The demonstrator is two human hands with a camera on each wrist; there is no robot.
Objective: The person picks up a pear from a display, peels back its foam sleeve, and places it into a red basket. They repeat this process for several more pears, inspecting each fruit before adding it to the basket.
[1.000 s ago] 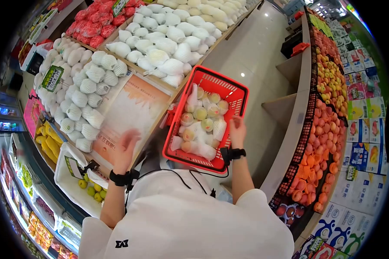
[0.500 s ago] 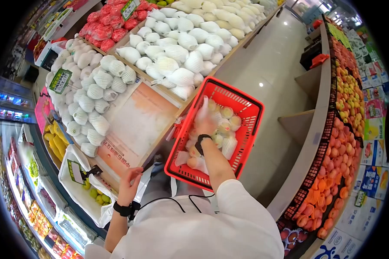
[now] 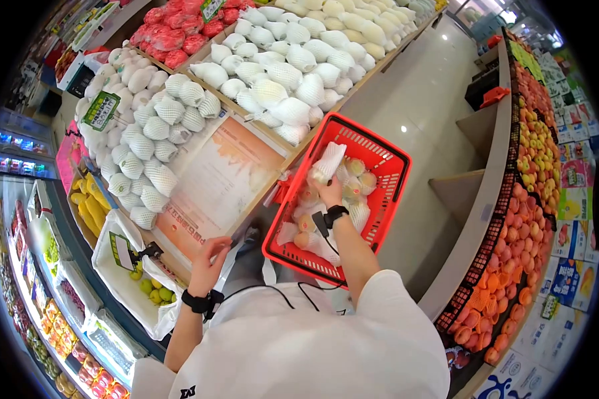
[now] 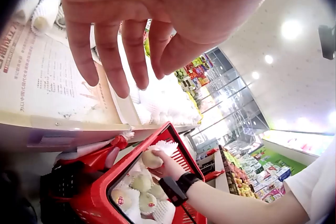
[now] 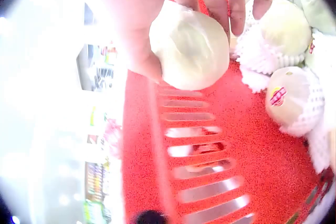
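The red shopping basket (image 3: 400, 174) holds several pale round fruits (image 5: 286, 27) in white foam nets, some with small stickers. Inside its upper left part, my right hand (image 3: 330, 191) grips a pale round fruit (image 5: 190, 50) with thumb and fingers on either side. A white foam net (image 3: 329, 161) covers the fruit's far end in the head view. Off to the left, my left hand (image 3: 208, 261) hangs by the front edge of the display stand (image 3: 229, 149), fingers loosely bent and holding nothing.
Foam-netted fruits (image 3: 143, 143) are heaped on the stand's left, with more white-netted fruits (image 3: 293, 60) behind. A white-lined crate of green fruits (image 3: 156, 291) stands left of me. Across the aisle floor (image 3: 406, 100) runs a shelf of peaches (image 3: 506, 226).
My right hand went from beside the basket's right rim into the basket, then took hold of a fruit. My left hand came down toward the stand's front edge.
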